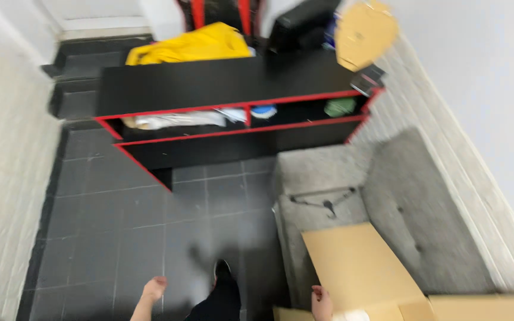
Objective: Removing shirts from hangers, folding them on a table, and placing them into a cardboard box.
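Note:
I look down at a dark tiled floor (120, 232) in a narrow room. My left hand (154, 289) hangs at the bottom of the view with fingers curled, holding nothing. My right hand (321, 300) is low at the bottom edge, touching the near edge of a flattened cardboard box (358, 267) that lies on a grey sofa (411, 202); whether it grips the cardboard is unclear. My dark trouser leg and shoe (222, 270) show between the hands.
A black desk with red trim (221, 83) stands ahead, with a yellow cloth (194, 44) on top and items on its shelf. A black clothes hanger (325, 202) lies on the sofa. A piece of cardboard (364, 32) leans by the right wall.

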